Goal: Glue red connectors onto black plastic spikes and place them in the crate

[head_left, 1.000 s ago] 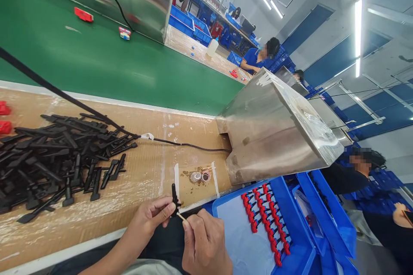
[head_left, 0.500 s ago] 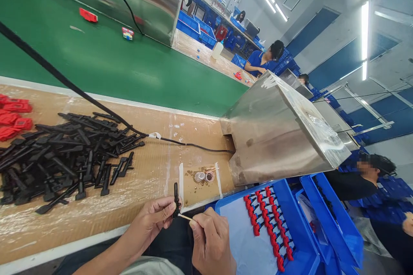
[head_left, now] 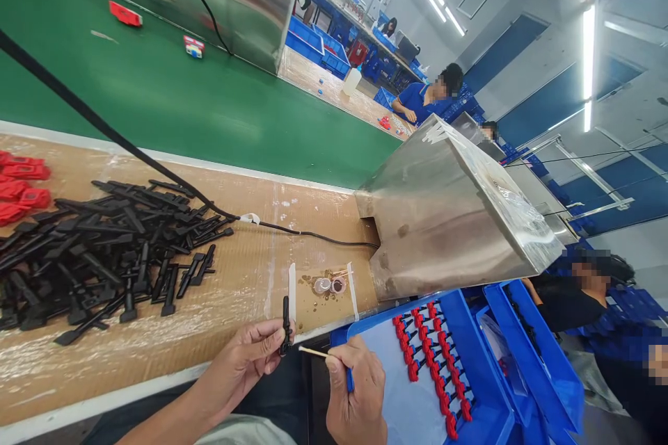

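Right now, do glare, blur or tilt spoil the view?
Head view: glare streaks the table at lower left; ceiling lights wash out white; the metal box carries soft reflections; the whole picture tilts; the black part in the left hand and stick in the right hand look sharp enough.

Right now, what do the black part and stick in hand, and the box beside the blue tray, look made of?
Black part: probably plastic, dull and evenly coloured. Stick: perhaps wood, plain, pale tan. Box: apparently sheet metal, satin grey with blurred reflections.
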